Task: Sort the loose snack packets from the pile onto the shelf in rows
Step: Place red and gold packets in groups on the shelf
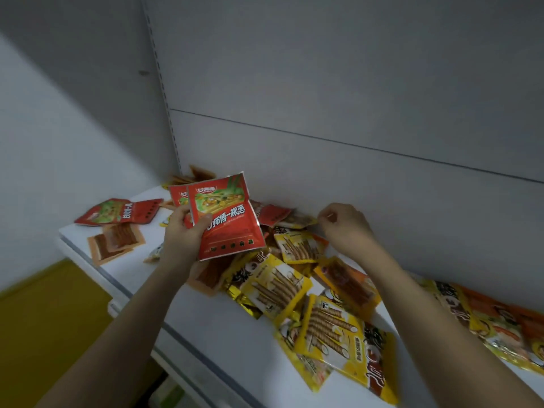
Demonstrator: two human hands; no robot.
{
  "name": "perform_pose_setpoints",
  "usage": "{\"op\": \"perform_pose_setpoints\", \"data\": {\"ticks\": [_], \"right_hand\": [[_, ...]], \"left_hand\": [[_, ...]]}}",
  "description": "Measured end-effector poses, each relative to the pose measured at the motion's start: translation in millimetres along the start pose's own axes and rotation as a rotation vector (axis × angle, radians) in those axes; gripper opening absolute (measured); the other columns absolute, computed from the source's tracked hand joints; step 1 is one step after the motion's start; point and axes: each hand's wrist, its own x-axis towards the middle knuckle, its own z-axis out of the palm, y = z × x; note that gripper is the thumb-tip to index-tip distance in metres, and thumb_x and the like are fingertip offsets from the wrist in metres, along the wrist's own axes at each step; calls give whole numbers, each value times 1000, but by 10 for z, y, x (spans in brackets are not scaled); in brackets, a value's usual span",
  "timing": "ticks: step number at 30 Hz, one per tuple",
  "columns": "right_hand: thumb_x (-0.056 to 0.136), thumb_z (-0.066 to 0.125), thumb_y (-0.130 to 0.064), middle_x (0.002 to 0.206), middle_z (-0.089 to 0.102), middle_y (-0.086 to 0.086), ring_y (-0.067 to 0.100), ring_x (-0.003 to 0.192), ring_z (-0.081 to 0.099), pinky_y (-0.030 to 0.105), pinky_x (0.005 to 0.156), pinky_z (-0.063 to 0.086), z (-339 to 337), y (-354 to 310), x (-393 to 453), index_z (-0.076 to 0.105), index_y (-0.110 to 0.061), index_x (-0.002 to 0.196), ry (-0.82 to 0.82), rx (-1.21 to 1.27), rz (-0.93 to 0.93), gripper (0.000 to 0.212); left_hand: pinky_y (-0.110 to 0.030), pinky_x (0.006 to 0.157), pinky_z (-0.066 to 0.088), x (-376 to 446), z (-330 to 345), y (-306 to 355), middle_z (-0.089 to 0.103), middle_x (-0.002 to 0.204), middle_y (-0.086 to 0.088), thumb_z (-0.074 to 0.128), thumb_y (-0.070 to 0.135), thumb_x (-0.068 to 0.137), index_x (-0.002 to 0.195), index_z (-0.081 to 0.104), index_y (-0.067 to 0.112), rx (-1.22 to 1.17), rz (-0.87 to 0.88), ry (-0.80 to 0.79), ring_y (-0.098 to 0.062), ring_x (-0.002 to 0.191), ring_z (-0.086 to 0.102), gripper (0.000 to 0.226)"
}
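Observation:
My left hand [185, 234] grips a small stack of red snack packets [228, 219], held upright above the white shelf [206, 325]. A loose pile of yellow packets [273, 287] and orange packets [347, 281] lies spread over the shelf's middle and right. My right hand [346, 223] reaches to the back of the pile by the rear wall, its fingers curled and pinching the edge of a packet [300, 220] there. Two more red packets [117, 212] lie flat at the shelf's left end.
Orange see-through packets [116, 241] lie near the left front corner of the shelf. A grey back panel [353, 113] rises behind the shelf, with a slotted upright [164, 101] at its left. Yellow floor [44, 313] shows below left.

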Motion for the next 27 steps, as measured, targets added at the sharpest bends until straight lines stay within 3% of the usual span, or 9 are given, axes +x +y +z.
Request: {"op": "perform_pose_setpoints", "data": {"ticks": [3, 8, 10, 15, 18, 22, 25, 27], "right_hand": [[97, 50, -19, 107, 67, 7, 29, 97, 60, 32, 78, 45, 169, -146, 196, 66, -14, 101, 78, -4, 54, 17], [97, 52, -20, 102, 68, 6, 27, 94, 61, 34, 78, 46, 439, -429, 513, 65, -12, 96, 103, 17, 27, 16], [96, 56, -28, 105, 67, 6, 26, 99, 62, 34, 81, 47, 571, -536, 646, 66, -12, 101, 57, -6, 30, 18], [95, 58, -47, 137, 55, 10, 28, 121, 54, 35, 97, 46, 927, -789, 896, 54, -14, 135, -177, -208, -8, 53], [91, 59, -58, 141, 54, 6, 26, 124, 53, 37, 101, 45, 1085, -872, 950, 47, -21, 142, -340, -317, -29, 65], [79, 65, -69, 138, 54, 3, 24, 121, 54, 38, 98, 47, 1150, -923, 1006, 43, -25, 143, -334, -440, -2, 81], [66, 70, -77, 140, 50, 4, 27, 125, 50, 43, 103, 45, 1214, -975, 1033, 35, -31, 147, -367, -447, 17, 99], [68, 73, -71, 141, 47, 5, 28, 127, 47, 45, 104, 43, 1274, -1008, 1004, 32, -33, 149, -360, -484, 21, 98]], "left_hand": [[-15, 54, 53, 205, -225, 16, 61, 100, 8, 62, 16, 98, 123, 48, 22, -10, 27, 32, -8, 82, 64, 29], [-30, 73, 55, 625, -483, 76, 57, 105, 12, 63, 16, 97, 135, 41, 28, -37, 14, -7, -11, 92, 64, 45], [-32, 73, 56, 804, -562, 88, 56, 108, 13, 61, 15, 99, 141, 37, 31, -44, -1, -34, -12, 95, 64, 52], [-29, 67, 55, 1180, -764, 29, 58, 121, 1, 56, 15, 102, 121, 60, 30, 55, 12, -159, -14, 96, 65, 25], [-24, 63, 54, 1331, -896, -70, 64, 113, 3, 56, 17, 102, 107, 68, 30, 100, -18, -188, -12, 89, 68, 19], [-14, 53, 52, 1443, -1008, -186, 66, 101, 11, 55, 17, 102, 109, 69, 24, 138, -29, -222, -5, 72, 72, 17], [-15, 56, 54, 1546, -1046, -255, 65, 102, 11, 56, 19, 102, 109, 67, 27, 179, -28, -247, -9, 80, 70, 15], [-16, 58, 56, 1609, -1048, -289, 64, 104, 7, 56, 18, 102, 110, 66, 25, 192, -6, -297, -11, 85, 69, 15]]}}
